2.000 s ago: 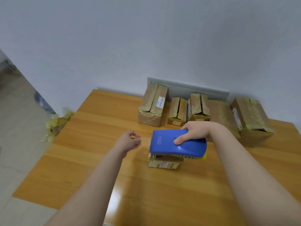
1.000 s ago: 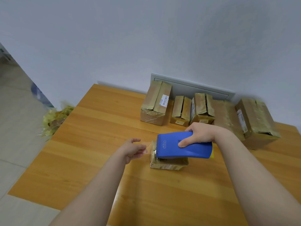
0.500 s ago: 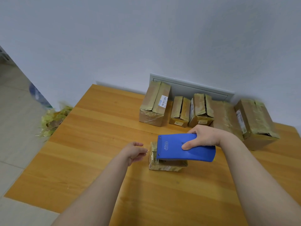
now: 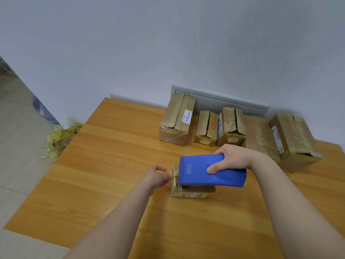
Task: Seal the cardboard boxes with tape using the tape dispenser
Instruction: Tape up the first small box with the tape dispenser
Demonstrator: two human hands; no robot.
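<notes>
Head view of a wooden surface (image 4: 112, 165) set against a pale wall (image 4: 168, 43). At centre frame a small cardboard box (image 4: 192, 193), wrapped in yellowish tape, lies flat on the surface. A blue tape dispenser (image 4: 194, 170) sits over the box, its left end level with the box's left end and its body angled down to the right. The right hand (image 4: 234, 158) grips the dispenser from the right, fingers (image 4: 219, 151) curled over its far edge and the thumb pressed on its near face. The left hand (image 4: 155, 177) is just left of the box; its fingers (image 4: 162, 168) are curled and the tips meet at the box's left end, but whether they pinch a tape end cannot be told. Behind, along the wall at centre right, stands a row of cardboard boxes (image 4: 176, 122), five in all, taped over their top flaps, the leftmost bearing a barcode label; they are well apart from the small box. A grey panel (image 4: 224, 101) is set in the wall behind the row. At left of frame, off the surface's edge, a heap of crumpled tape (image 4: 59, 139) lies on the floor (image 4: 16, 146).
</notes>
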